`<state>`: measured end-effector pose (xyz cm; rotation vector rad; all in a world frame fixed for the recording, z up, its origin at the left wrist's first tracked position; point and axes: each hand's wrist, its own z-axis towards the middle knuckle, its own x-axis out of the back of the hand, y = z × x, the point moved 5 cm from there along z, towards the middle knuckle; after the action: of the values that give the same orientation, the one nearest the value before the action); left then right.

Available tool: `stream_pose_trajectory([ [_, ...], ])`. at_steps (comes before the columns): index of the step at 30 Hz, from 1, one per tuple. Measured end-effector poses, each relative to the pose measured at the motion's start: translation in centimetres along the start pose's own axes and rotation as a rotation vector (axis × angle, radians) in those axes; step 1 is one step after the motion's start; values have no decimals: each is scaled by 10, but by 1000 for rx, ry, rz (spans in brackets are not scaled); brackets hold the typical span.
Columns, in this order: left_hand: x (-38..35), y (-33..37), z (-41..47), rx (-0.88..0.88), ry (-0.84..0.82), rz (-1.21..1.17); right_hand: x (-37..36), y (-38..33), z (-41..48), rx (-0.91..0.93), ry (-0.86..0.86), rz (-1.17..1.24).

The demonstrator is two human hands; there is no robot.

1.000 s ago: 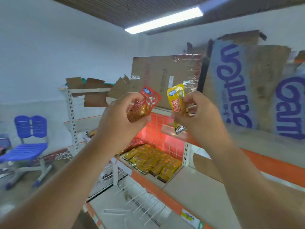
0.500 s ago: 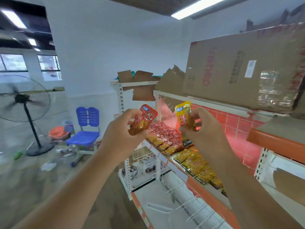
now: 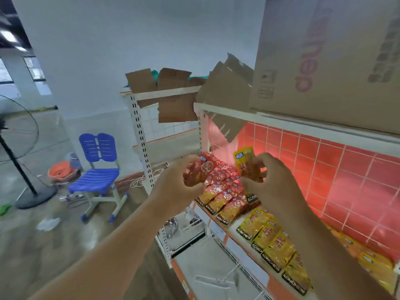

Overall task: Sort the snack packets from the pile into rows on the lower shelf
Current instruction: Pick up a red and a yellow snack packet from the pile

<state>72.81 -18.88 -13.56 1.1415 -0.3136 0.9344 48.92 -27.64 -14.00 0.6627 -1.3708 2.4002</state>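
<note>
My left hand [image 3: 179, 189] grips a red snack packet [image 3: 198, 171] above the left end of the shelf [image 3: 218, 229]. My right hand [image 3: 275, 187] pinches a yellow snack packet [image 3: 246, 164] just to the right of it. Beneath both hands, red packets [image 3: 225, 187] lie in rows on the shelf, their near ends orange. Farther right along the shelf, yellow packets [image 3: 275, 243] lie in rows. My right forearm hides part of the yellow rows.
A large cardboard box [image 3: 329, 61] sits on the upper shelf, with flattened cardboard [image 3: 173, 83] behind it. Red tiles [image 3: 324, 169] back the shelf. A blue chair [image 3: 97, 169], a standing fan [image 3: 15, 148] and an orange basin [image 3: 61, 171] stand on the floor to the left.
The view has swung left and down toward the shelf. Both hands have lowered with their packets, now just above the rows of red packets.
</note>
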Motion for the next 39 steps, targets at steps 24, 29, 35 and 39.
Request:
stream_pose_trajectory([
  [24, -230, -171, 150, -60, -651, 177, -91, 163, -2, -591, 138, -410],
  [29, -246, -186, 152, -114, -747, 203, -103, 164, -15, -686, 238, -437],
  [35, -257, -188, 149, -234, -797, 299, -98, 161, -39, -790, 328, -446],
  [39, -256, -184, 153, -346, -744, 376, -79, 159, -63, -830, 414, -515],
])
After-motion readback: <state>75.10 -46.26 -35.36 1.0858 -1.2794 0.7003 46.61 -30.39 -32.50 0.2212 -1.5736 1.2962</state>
